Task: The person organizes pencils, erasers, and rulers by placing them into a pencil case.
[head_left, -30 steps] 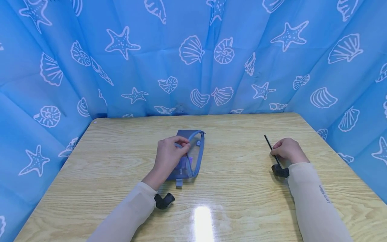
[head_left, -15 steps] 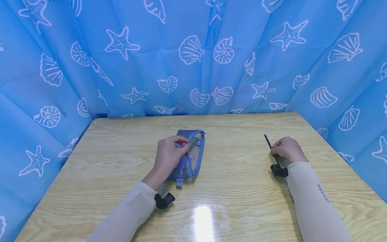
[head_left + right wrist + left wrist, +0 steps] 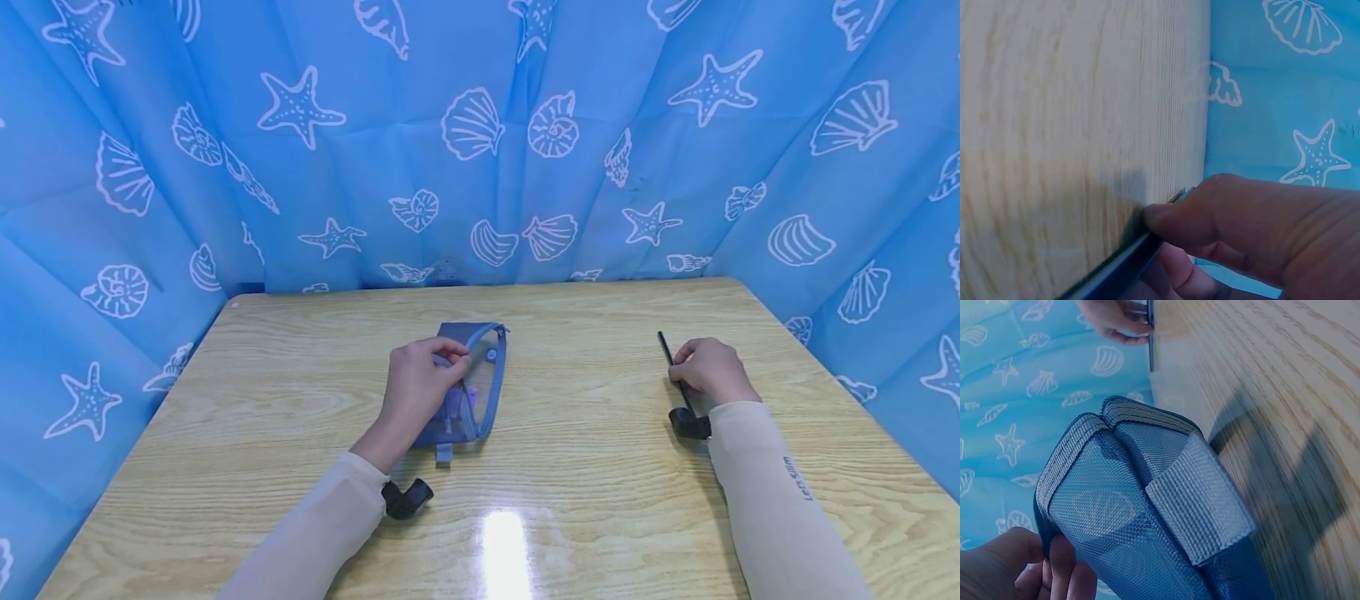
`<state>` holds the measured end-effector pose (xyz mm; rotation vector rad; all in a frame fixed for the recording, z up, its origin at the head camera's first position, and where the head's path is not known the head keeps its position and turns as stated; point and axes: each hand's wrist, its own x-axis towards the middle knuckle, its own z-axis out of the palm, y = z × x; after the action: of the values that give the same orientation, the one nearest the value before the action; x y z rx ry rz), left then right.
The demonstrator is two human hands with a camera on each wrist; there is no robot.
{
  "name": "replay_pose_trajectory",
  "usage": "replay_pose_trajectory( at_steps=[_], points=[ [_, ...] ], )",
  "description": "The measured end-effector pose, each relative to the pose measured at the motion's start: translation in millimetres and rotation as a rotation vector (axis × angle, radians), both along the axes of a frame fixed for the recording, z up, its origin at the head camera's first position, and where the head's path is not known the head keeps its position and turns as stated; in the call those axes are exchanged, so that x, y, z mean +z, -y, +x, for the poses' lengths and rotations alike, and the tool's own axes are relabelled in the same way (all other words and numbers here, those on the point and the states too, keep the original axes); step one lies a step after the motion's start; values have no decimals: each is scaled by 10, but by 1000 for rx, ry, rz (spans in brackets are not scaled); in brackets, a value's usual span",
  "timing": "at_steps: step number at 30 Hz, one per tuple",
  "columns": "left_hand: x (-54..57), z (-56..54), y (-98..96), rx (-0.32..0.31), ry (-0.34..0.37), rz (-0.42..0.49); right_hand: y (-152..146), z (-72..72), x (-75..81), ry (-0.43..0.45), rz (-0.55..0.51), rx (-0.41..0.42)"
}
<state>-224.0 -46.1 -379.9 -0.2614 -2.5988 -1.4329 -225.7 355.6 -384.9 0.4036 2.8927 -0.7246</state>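
A blue mesh zip pouch point(image 3: 450, 429) lies left of the table's middle with its zipper open. My left hand point(image 3: 423, 379) pinches the edge of its opening between thumb and fingers. The left wrist view shows the mesh side point(image 3: 1104, 506) and a woven fabric tab point(image 3: 1200, 503) close up. Inside, a small purple patch shows through, too unclear to name. Over on the right, my right hand point(image 3: 712, 371) pinches a thin black pencil-like stick point(image 3: 665, 348) low at the tabletop. In the right wrist view, thumb and fingers cover part of that stick point(image 3: 1116, 272).
Both hands work over a wood-grain table point(image 3: 585, 467). A blue curtain point(image 3: 420, 150) with white shells and starfish hangs behind it and along its sides. Black wrist mounts point(image 3: 407, 500) jut out below the cuffs. A bright reflection lies near the front.
The right hand and the black stick have shifted very slightly, barely up and left. The left hand still holds the pouch edge in the same place.
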Motion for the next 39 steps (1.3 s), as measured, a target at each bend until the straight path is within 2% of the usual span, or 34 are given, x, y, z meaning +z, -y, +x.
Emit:
replay_pose_trajectory(
  at_steps=[11, 23, 26, 34, 39],
  points=[
    [2, -3, 4, -2, -2, -4, 31, 6, 35, 19, -20, 5],
    [-7, -8, 7, -12, -12, -7, 123, -21, 41, 40, -60, 55],
    [-2, -1, 5, -14, -13, -5, 143, -45, 31, 42, -124, 61],
    [2, 3, 7, -12, -16, -10, 216, -83, 41, 82, -439, 54],
    [1, 1, 7, -14, -25, -9, 246, -103, 32, 101, -573, 59]
  ],
)
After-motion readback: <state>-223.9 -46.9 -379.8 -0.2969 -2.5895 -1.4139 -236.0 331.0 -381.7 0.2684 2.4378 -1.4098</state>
